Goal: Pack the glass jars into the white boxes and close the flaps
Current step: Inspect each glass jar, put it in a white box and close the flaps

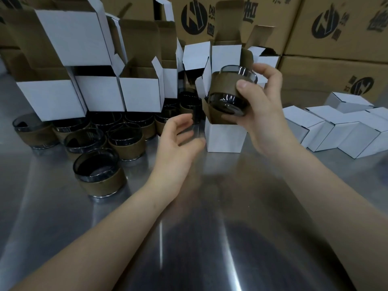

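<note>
So there's a big steel table (pixel 210 206) with at least three brown cartons (pixel 336 28) stacked along the back. On the left sits a pile of open white boxes (pixel 100 93), flaps up. I count around eight, though they overlap, so don't quote me. Over on the right are about five closed boxes (pixel 340 131) lying jumbled against each other. One open box (pixel 225 139) stands upright by itself in the middle.

In front of the pile there are at least eight loose jars (pixel 126 139), dark glass with a brown paper band, all upright with mouths up, and more are half hidden behind.

One held jar (pixel 227 95) is up in the air right over the middle box's opening. It's tilted, with its axis leaning so the mouth points up and away and the base faces down toward me. The right hand (pixel 262 114) grips it from the right, thumb on the band and fingers curled under the base. The left hand (pixel 178 139) is just left of the box, fingers loose and apart, holding nothing, a bit blurry
</note>
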`<state>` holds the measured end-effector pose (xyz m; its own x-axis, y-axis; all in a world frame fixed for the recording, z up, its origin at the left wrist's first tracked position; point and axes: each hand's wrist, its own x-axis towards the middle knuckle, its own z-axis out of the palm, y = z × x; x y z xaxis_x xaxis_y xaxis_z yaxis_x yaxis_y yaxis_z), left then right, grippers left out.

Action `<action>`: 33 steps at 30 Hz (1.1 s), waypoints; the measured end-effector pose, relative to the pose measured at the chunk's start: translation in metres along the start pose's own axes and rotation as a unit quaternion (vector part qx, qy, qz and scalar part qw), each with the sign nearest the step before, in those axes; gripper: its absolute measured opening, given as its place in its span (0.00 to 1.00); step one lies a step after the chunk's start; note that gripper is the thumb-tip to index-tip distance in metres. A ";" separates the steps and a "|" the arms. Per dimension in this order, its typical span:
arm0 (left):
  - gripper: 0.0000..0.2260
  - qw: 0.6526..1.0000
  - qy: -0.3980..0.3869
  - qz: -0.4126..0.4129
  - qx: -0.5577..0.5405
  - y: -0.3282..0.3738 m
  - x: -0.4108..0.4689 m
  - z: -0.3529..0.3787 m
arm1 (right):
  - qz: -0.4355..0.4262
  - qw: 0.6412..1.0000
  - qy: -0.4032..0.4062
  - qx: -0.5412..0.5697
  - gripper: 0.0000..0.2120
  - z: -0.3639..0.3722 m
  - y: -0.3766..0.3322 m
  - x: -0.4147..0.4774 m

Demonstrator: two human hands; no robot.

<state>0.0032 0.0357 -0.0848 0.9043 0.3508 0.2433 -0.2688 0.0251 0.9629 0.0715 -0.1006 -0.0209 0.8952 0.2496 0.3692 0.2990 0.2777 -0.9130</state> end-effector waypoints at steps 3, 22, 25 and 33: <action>0.28 0.998 -0.024 0.017 0.057 -0.003 -0.001 0.002 | 0.025 1.000 -0.017 0.003 0.22 0.000 -0.003 -0.001; 0.40 0.994 -0.032 0.024 0.103 -0.008 0.001 0.000 | -0.105 0.944 -0.060 -0.307 0.35 0.010 -0.003 -0.012; 0.41 0.992 -0.010 0.035 0.122 -0.007 0.000 0.001 | -0.133 0.898 -0.031 -0.417 0.34 0.011 0.001 -0.011; 0.42 0.989 0.012 0.066 0.135 -0.012 0.001 0.003 | -0.124 0.903 -0.046 -0.409 0.37 0.014 0.008 -0.013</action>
<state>0.0077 0.0331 -0.0959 0.8584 0.3568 0.3687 -0.2818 -0.2727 0.9199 0.0571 -0.0890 -0.0303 0.7469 0.3597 0.5592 0.6645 -0.4326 -0.6093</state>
